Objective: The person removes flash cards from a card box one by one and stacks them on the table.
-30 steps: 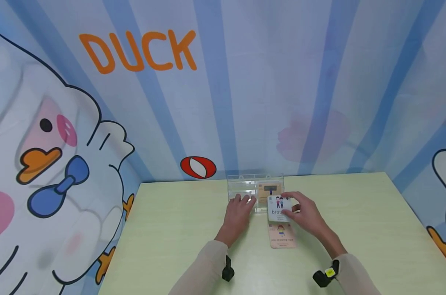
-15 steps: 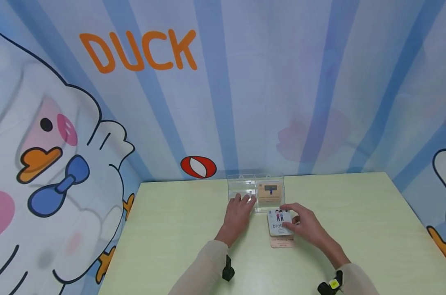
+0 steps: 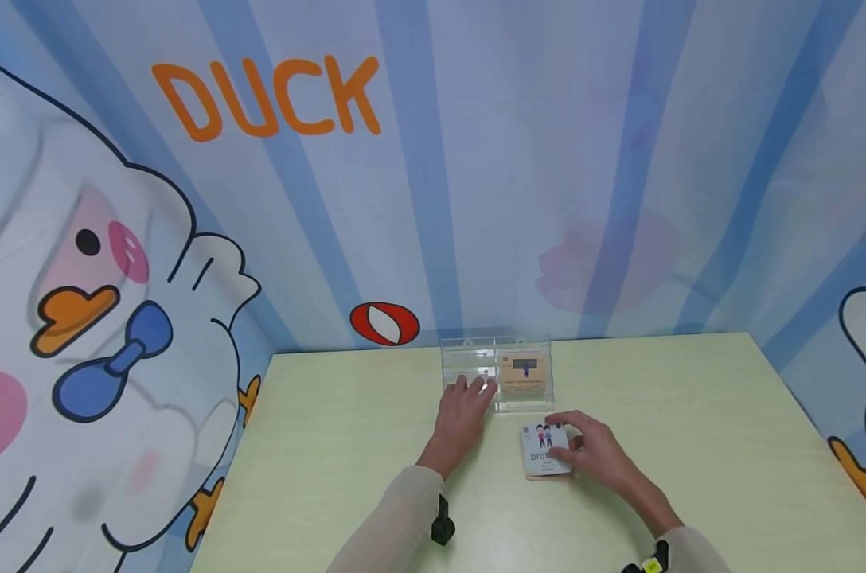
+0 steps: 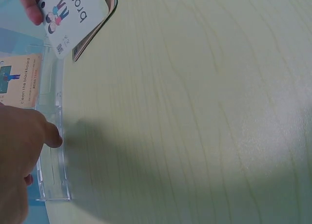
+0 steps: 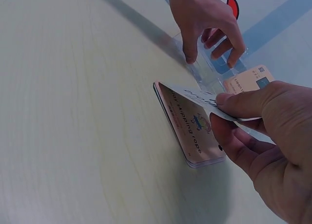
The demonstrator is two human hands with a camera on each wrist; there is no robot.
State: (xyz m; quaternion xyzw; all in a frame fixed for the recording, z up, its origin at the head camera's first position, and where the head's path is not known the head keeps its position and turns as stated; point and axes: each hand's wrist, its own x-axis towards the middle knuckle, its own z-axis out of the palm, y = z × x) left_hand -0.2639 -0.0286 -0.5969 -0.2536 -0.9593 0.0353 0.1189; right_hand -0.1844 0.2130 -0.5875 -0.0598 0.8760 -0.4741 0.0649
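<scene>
A white card [image 3: 544, 447] with two figures and a word starting "brot" is pinched between the thumb and fingers of my right hand [image 3: 599, 452]. In the right wrist view it tilts over a small stack of cards, topped by a pink "play skipping rope" card [image 5: 187, 121]; one edge meets the stack. My left hand [image 3: 460, 418] touches the left part of a clear plastic card holder [image 3: 522, 409], its thumb apart from its fingers. An orange card [image 3: 524, 374] reading "clean the blackboard" stands in the holder's right section.
The holder stands on a pale wooden table [image 3: 347, 446], near the back edge. Behind rises a blue striped fabric backdrop [image 3: 519, 175] with a printed duck and the word DUCK.
My right hand has brought the white card down and toward me, from in front of the holder to over the pink card, which it now almost covers. My left hand has stayed still.
</scene>
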